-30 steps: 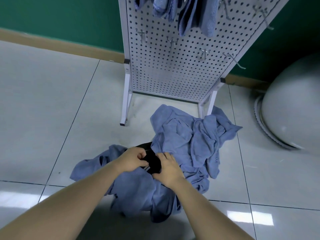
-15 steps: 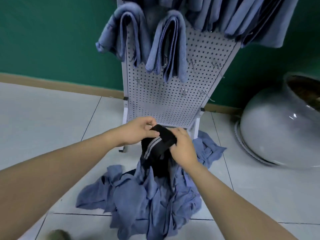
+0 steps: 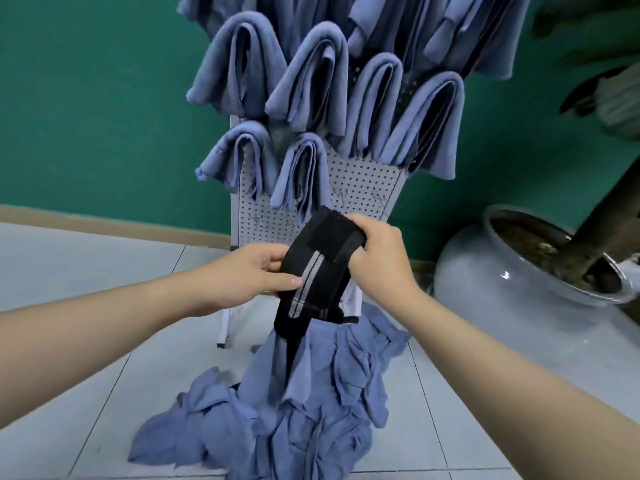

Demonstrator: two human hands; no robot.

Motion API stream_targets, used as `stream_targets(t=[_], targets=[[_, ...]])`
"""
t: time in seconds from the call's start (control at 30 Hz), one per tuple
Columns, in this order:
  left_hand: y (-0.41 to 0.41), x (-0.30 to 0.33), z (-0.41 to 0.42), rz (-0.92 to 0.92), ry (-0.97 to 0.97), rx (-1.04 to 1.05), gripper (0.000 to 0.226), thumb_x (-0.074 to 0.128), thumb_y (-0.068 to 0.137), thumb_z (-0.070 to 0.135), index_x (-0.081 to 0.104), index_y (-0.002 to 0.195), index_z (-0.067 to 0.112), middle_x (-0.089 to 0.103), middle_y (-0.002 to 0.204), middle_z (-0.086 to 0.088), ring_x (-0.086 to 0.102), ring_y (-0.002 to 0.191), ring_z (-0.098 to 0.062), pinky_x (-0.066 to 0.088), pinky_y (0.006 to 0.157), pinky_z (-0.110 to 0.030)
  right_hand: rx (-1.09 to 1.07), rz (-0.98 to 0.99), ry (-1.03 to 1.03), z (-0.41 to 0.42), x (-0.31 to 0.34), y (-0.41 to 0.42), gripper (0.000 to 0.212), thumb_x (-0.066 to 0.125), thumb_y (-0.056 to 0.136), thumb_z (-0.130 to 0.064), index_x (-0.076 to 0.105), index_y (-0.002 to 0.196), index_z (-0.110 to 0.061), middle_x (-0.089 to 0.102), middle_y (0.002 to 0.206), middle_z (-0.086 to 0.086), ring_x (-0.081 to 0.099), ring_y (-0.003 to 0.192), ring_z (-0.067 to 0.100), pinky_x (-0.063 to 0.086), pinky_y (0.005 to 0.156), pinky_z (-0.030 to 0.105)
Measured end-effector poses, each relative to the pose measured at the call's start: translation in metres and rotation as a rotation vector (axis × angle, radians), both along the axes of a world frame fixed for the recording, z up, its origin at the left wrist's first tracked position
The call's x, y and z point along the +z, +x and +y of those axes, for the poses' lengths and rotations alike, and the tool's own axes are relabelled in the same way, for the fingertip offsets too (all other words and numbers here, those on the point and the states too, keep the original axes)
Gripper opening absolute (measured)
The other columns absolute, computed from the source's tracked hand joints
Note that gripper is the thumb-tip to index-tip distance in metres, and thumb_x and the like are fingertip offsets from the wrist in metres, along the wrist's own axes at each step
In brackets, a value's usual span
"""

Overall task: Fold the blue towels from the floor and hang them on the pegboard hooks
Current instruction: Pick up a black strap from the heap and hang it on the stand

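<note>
Both hands are working at frame centre on a black strap point(image 3: 320, 268) with a pale stripe. The left hand point(image 3: 252, 275) is pinching the strap's left edge between thumb and fingers. The right hand point(image 3: 379, 258) is curling over its folded upper end, apparently peeling back what looks like a fastening flap. Judgement: the strap is binding a bundle of blue towels point(image 3: 311, 368), which is hanging from it down to the floor, and is being held up so the fastening can be undone under tension.

The remaining loose towels point(image 3: 214, 424) are lying crumpled on the tiled floor point(image 3: 69, 265) in the lower centre of the frame, touching the hanging bundle.

Folded towels point(image 3: 304, 84) are already draping over hooks across the upper centre, covering most of the pegboard point(image 3: 363, 188). Bare hooks point(image 3: 341, 195) are showing on the lower panel just above the hands. Judgement: these are the likely next hanging positions.

A large ceramic pot point(image 3: 502, 282) is standing at right, well apart from the work.
</note>
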State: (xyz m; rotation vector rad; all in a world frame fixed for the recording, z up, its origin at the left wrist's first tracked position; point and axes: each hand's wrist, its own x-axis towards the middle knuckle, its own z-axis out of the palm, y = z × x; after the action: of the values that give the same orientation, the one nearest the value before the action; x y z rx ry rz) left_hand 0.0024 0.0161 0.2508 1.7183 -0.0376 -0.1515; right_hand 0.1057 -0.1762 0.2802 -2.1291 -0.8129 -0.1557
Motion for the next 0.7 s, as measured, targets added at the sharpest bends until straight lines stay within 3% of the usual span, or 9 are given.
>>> stream_targets(t=[0.13, 0.2, 0.27, 0.33, 0.43, 0.5, 0.6, 0.7], targets=[[-0.015, 0.006, -0.007, -0.049, -0.023, 0.035, 0.011, 0.059, 0.099, -0.003, 0.057, 0.107, 0.004, 0.077, 0.102, -0.012, 0.071, 0.092, -0.014, 0.055, 0.080, -0.022, -0.037, 0.054, 0.139, -0.011, 0.015, -0.008, 0.026, 0.062, 0.102, -0.023, 0.068, 0.077, -0.022, 0.060, 0.062, -0.007, 0.046, 0.060, 0.007, 0.039, 0.056, 0.027], [-0.022, -0.001, -0.006, 0.007, -0.025, -0.002, 0.019, 0.067, 0.094, -0.003, 0.054, 0.105, 0.005, 0.072, 0.106, -0.028, 0.067, 0.092, -0.022, 0.056, 0.086, -0.030, -0.050, 0.102, 0.182, -0.013, 0.015, -0.013, 0.032, 0.063, 0.101, -0.019, 0.064, 0.070, -0.021, 0.056, 0.057, -0.011, 0.041, 0.056, 0.002, 0.035, 0.052, 0.021], [-0.027, -0.008, -0.002, 0.089, 0.008, -0.065, 0.033, 0.077, 0.088, 0.008, 0.055, 0.112, 0.006, 0.067, 0.100, -0.030, 0.063, 0.088, -0.025, 0.053, 0.083, -0.036, -0.075, 0.135, 0.183, -0.014, 0.008, -0.015, 0.043, 0.063, 0.100, -0.012, 0.052, 0.060, -0.025, 0.045, 0.049, -0.016, 0.035, 0.051, 0.003, 0.028, 0.048, 0.015], [-0.030, -0.015, 0.000, 0.153, 0.074, -0.112, 0.035, 0.078, 0.084, 0.017, 0.054, 0.109, 0.008, 0.062, 0.086, -0.015, 0.059, 0.080, -0.021, 0.044, 0.074, -0.036, -0.110, 0.171, 0.184, -0.016, -0.001, -0.010, 0.041, 0.063, 0.098, -0.010, 0.047, 0.061, -0.018, 0.039, 0.050, -0.015, 0.030, 0.053, 0.005, 0.028, 0.050, 0.019], [-0.032, -0.021, -0.003, 0.184, 0.150, -0.129, 0.018, 0.067, 0.098, 0.011, 0.051, 0.090, 0.008, 0.058, 0.073, -0.001, 0.055, 0.070, -0.014, 0.046, 0.066, -0.021, -0.152, 0.180, 0.125, -0.020, -0.012, 0.002, 0.027, 0.059, 0.096, -0.009, 0.055, 0.070, -0.006, 0.042, 0.058, -0.007, 0.032, 0.059, 0.012, 0.031, 0.054, 0.029], [-0.031, -0.022, -0.005, 0.183, 0.229, -0.118, 0.017, 0.060, 0.103, 0.013, 0.052, 0.094, 0.001, 0.062, 0.075, -0.003, 0.057, 0.069, -0.012, 0.047, 0.067, -0.018, -0.193, 0.179, 0.061, -0.024, -0.018, 0.007, 0.020, 0.057, 0.094, -0.008, 0.060, 0.074, -0.005, 0.046, 0.060, -0.003, 0.034, 0.060, 0.013, 0.032, 0.053, 0.030], [-0.029, -0.022, -0.005, 0.186, 0.338, -0.166, 0.016, 0.048, 0.109, 0.021, 0.046, 0.096, 0.011, 0.071, 0.071, -0.003, 0.065, 0.066, -0.018, 0.045, 0.068, -0.030, -0.279, 0.215, 0.052, -0.032, -0.026, 0.020, 0.017, 0.056, 0.090, -0.009, 0.060, 0.073, -0.007, 0.049, 0.060, 0.000, 0.041, 0.062, 0.017, 0.041, 0.053, 0.035], [-0.025, -0.027, -0.001, 0.174, 0.331, -0.131, 0.018, 0.041, 0.111, 0.023, 0.040, 0.095, 0.013, 0.075, 0.076, -0.009, 0.070, 0.069, -0.028, 0.043, 0.066, -0.031, -0.339, 0.180, 0.029, -0.040, -0.025, 0.030, 0.014, 0.047, 0.080, -0.006, 0.059, 0.077, 0.000, 0.047, 0.063, 0.007, 0.038, 0.065, 0.019, 0.039, 0.055, 0.036]])
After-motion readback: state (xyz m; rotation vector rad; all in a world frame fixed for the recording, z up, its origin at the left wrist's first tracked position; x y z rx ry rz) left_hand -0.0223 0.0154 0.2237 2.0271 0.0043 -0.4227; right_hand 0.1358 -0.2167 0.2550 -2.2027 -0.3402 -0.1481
